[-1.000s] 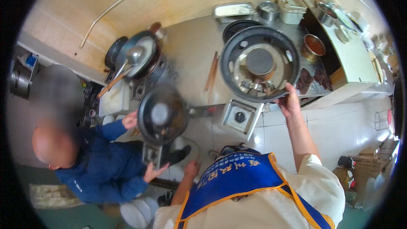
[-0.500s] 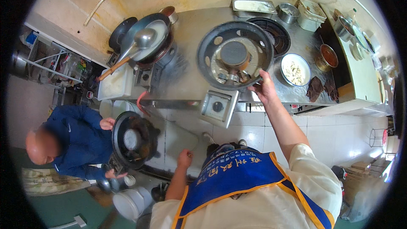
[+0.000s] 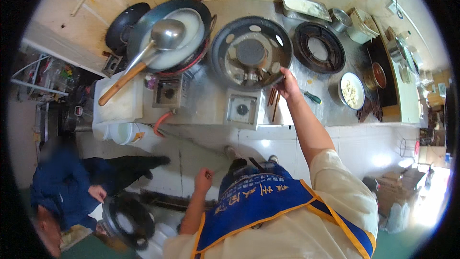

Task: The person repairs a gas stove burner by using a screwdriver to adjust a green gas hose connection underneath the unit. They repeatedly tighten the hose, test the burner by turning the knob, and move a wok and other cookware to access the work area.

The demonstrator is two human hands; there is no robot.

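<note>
A gas stove burner (image 3: 218, 60) with a black round ring with holes, a central burner head and a square metal control box (image 3: 242, 109) with a dark knob is over the steel counter. My right hand (image 3: 286, 84) grips the ring's near right rim, fingers closed on it. Near that hand lie brown chopsticks (image 3: 275, 103) and a green-handled tool (image 3: 313, 97) resembling a screwdriver. To the burner's right sits a black round pan support (image 3: 316, 61). My left hand (image 3: 204, 180) is a loose fist beside my apron; a small dark thing shows in it, too small to name.
At left a large wok (image 3: 139, 29) with a pan and ladle (image 3: 167, 34) stands on another stove. A white tub (image 3: 120, 100) is beside it. To the right are a bowl of pale food (image 3: 352, 91) and a pot (image 3: 374, 76). Another person holds a black stove (image 3: 128, 223) lower left.
My right hand has shifted the burner left, away from the pan support. The chopsticks and green-handled tool have come into sight. The other person has moved toward the lower left with the other stove.
</note>
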